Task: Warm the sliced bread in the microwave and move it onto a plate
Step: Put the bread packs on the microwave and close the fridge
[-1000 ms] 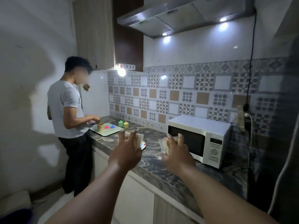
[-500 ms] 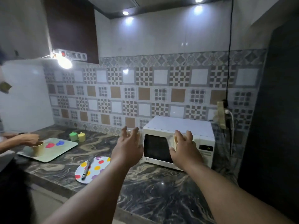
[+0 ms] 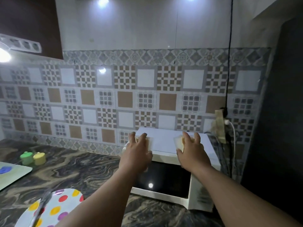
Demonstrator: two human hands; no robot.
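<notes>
Head view: left hand [image 3: 139,153] and right hand [image 3: 191,153] each gripping bread [image 3: 179,142] above the closed microwave [image 3: 165,143]. Likely light, soft, crushable; best held loosely by the edges.

Two hands were in view, the left hand [image 3: 139,153] and the right hand [image 3: 191,153], and each gripped one wrapped piece of bread: one in the left [image 3: 150,142], one in the right [image 3: 179,142], two in all. There was one white microwave [image 3: 170,145], its door closed. On the marble counter [image 3: 85,171] stood two small lidded pots, one green pot [image 3: 26,158] and one yellow pot [image 3: 39,158]. One polka-dot plate [image 3: 62,207] lay near the front edge, with one utensil [image 3: 40,208] across it, and one pale tray [image 3: 14,174] sat at the left. One power strip [image 3: 24,45] hung on the wall.
</notes>
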